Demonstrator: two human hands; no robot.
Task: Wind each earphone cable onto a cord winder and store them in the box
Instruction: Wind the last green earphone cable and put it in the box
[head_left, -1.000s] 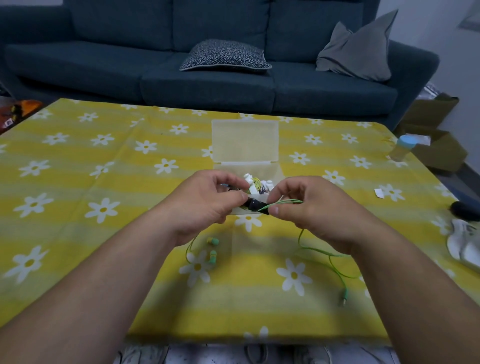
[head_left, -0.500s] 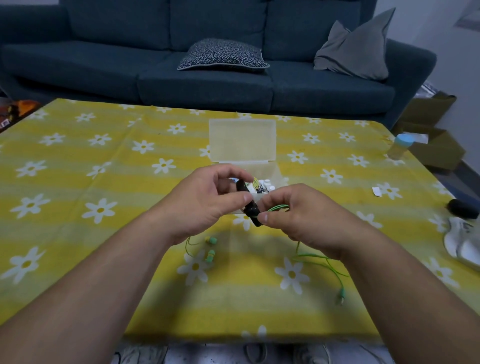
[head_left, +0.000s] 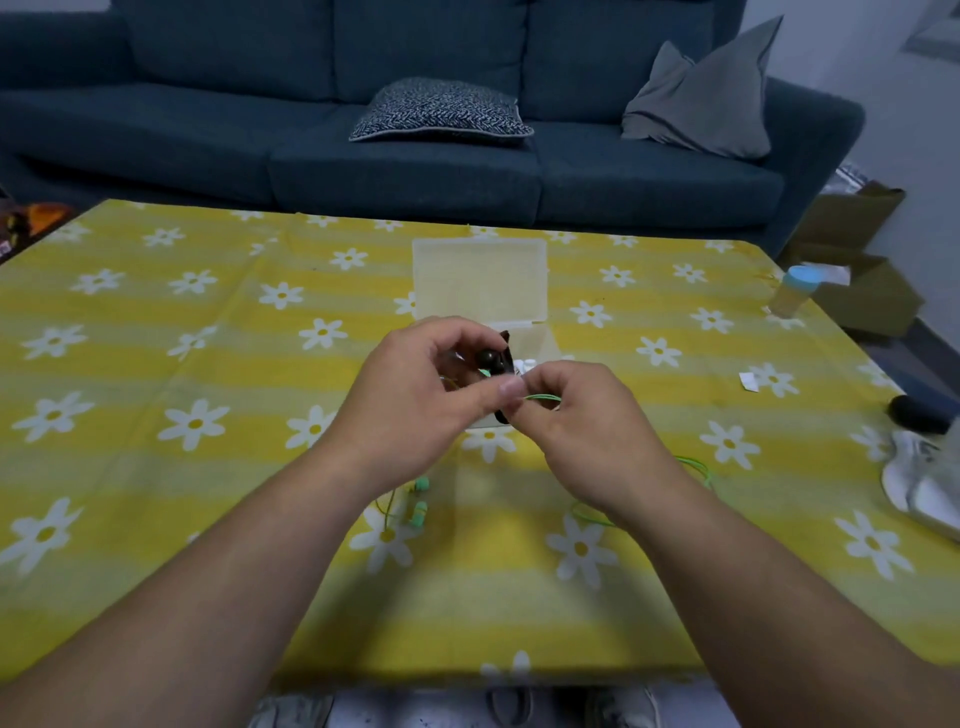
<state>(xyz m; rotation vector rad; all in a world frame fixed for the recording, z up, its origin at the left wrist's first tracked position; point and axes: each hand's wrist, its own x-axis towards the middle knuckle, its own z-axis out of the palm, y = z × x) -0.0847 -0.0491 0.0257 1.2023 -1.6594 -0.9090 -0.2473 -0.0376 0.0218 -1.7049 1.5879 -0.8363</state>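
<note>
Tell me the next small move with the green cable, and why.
Probably lay a turn of the green cable round the black cord winder. The left hand holds the winder, the right hand pinches the cable beside it, and loose cable and the earbuds lie on the table.

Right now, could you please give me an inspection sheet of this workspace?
Surface: table under a yellow daisy tablecloth.
Job's things: black cord winder; clear box with its lid open and white pieces inside; green earbuds on the cloth.
Clutter: blue-capped bottle, paper scrap and dark object near the right edge.
Grippers: left hand holds the cord winder; right hand pinches the green cable.
Cables: the green cable runs from the pinch down to loose loops on the cloth.
Surroundings: blue sofa, patterned cushion, grey cushion, cardboard boxes.
</note>
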